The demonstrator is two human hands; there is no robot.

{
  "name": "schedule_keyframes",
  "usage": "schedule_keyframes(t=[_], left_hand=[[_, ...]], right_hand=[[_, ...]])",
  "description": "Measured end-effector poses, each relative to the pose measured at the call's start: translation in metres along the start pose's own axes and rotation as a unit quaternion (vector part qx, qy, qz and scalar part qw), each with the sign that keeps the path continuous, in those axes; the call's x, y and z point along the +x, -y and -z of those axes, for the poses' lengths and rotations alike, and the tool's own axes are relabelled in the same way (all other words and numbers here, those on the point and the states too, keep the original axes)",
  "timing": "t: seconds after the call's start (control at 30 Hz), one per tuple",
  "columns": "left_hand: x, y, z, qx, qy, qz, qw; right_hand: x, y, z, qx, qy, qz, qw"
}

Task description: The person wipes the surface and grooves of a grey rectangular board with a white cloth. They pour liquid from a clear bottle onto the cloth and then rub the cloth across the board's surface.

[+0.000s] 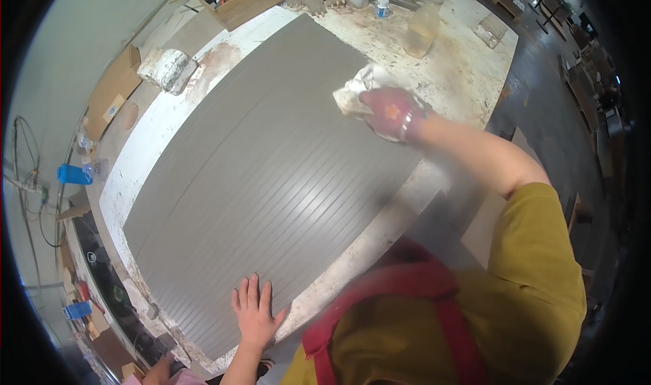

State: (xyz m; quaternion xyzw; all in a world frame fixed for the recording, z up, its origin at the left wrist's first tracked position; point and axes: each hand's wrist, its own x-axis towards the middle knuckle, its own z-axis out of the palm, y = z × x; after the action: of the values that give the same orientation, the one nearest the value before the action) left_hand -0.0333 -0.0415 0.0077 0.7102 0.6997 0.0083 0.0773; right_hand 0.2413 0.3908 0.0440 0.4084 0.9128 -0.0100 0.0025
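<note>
One shirt, two hands, one cloth, one grooved panel

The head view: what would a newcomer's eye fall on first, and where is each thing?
A large grey grooved panel fills the middle of the worktable, a bright glare near its centre. By its upper-right edge, the red-gloved right hand holds a white cloth. The bare left hand lies on the panel's lower part.
</note>
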Motion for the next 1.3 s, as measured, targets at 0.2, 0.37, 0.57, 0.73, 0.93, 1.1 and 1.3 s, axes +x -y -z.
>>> schedule_keyframes(t=[0.2,0.37,0.57,0.73,0.93,1.1,1.3], left_hand=[[0.010,-0.002,-0.001,0.001,-0.009,-0.013,1.000],[0.001,-0.004,-0.004,-0.001,-0.012,-0.004,1.000],[0.004,-0.004,0.000,0.009,0.007,0.007,1.000],[0.010,-0.006,0.000,0.010,-0.004,-0.004,1.000],[0.000,-0.003,-0.002,0.011,0.003,0.008,1.000],[0.009,-0.004,-0.003,0.008,-0.011,-0.006,1.000],[0.002,-0.003,-0.003,0.018,0.005,0.003,1.000]], right_hand=[[0.031,-0.054,-0.012,0.070,0.002,-0.186,0.980],[0.014,0.051,-0.029,-0.013,0.056,-0.011,0.998],[0.006,-0.027,0.011,0.167,0.069,-0.107,0.978],[-0.006,-0.012,-0.011,0.083,-0.024,-0.047,0.995],[-0.031,0.057,-0.015,0.136,0.151,0.059,0.977],[0.016,-0.064,0.002,0.023,-0.030,-0.157,0.987],[0.031,0.013,-0.008,0.049,-0.010,0.072,0.996]])
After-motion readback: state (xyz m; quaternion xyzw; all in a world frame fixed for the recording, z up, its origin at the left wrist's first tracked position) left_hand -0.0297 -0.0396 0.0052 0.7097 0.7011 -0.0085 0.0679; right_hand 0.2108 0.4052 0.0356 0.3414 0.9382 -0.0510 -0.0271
